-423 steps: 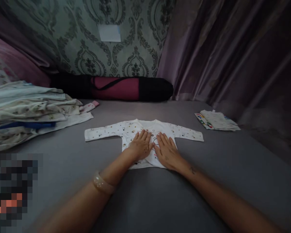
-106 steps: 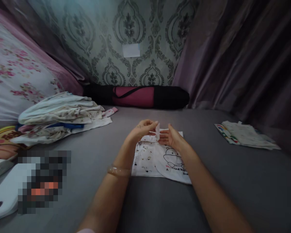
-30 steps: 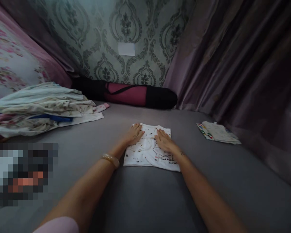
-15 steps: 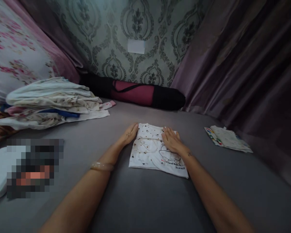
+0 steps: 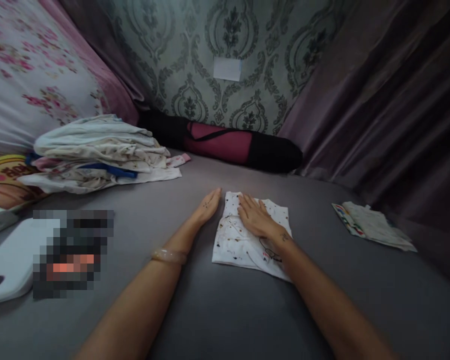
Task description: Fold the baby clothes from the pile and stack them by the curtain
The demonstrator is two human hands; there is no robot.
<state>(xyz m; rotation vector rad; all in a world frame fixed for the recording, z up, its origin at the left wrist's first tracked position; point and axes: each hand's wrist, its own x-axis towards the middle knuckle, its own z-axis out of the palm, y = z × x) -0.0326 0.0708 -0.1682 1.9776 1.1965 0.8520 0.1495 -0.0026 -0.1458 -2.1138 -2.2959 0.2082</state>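
A folded white baby garment (image 5: 230,250) with small dark specks, a line drawing and lettering lies flat on the grey sheet in front of me. My right hand (image 5: 260,217) rests palm down on its upper middle, fingers stretched out, covering part of the print. Just off the garment's left edge, my left hand (image 5: 209,206) stands on its side on the sheet with straight fingers, holding nothing. A narrow gap shows between it and the cloth. A pale bangle (image 5: 168,256) circles my left forearm.
A heap of clothes (image 5: 105,155) lies at the left, with a white device (image 5: 18,265) and a blurred-out item nearer me. Folded cloth items (image 5: 375,225) lie at right. A long black and maroon bag (image 5: 221,144) lies along the wall, beside a purple curtain (image 5: 345,100).
My right hand has slid left across the garment, towards its upper middle. My left hand has come slightly away from the left edge. The whole view has shifted, so things appear farther right.
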